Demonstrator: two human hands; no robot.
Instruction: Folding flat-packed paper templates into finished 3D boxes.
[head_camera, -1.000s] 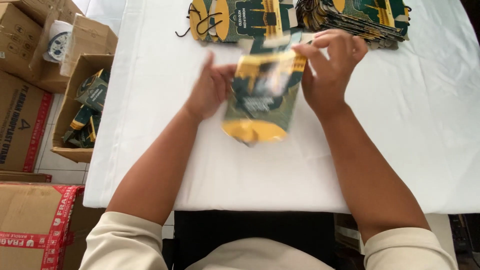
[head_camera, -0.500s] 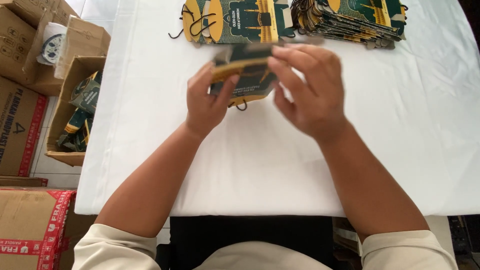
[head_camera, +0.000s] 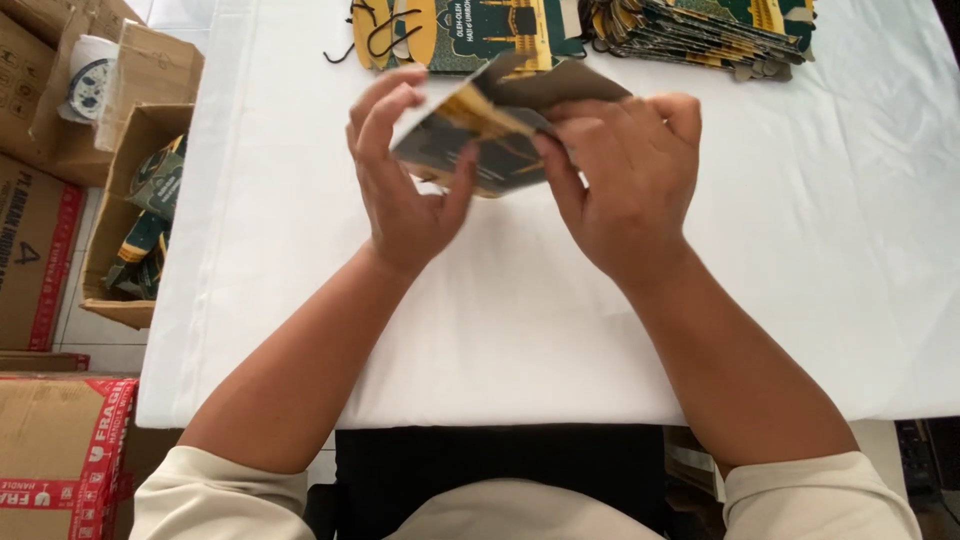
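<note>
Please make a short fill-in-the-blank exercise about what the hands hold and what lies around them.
1. Both hands hold a folded green and gold paper bag above the ____ tablecloth.
2. The stack of flat bags lies at the table's far ____ corner.
3. The open cardboard box stands on the person's ____ side.

Missing words: white; right; left

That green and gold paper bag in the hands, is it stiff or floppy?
The paper bag probably bends easily: it creases between the left hand and right hand. Likely light, since fingertips alone carry it. Flat, so unlikely to roll.
</note>
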